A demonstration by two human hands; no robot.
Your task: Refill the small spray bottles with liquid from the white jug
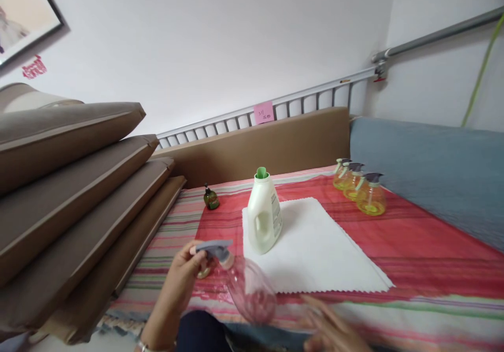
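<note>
My left hand [181, 277] is closed around the grey trigger head of a clear, empty spray bottle [248, 289], which tilts down to the right over a striped cloth. My right hand [329, 327] sits low at the frame's bottom edge, just right of the bottle's base, smeared by motion with fingers stretched out. Behind the bottle a white detergent jug with a green cap [264, 211] stands on a white cloth [315, 247].
Three yellow spray bottles [360, 190] stand at the back right on the red striped cover [425, 241]. A small dark green bottle [211, 198] stands at the back left. Brown cushions [74, 194] are stacked on the left; a blue cushion [433, 168] lies right.
</note>
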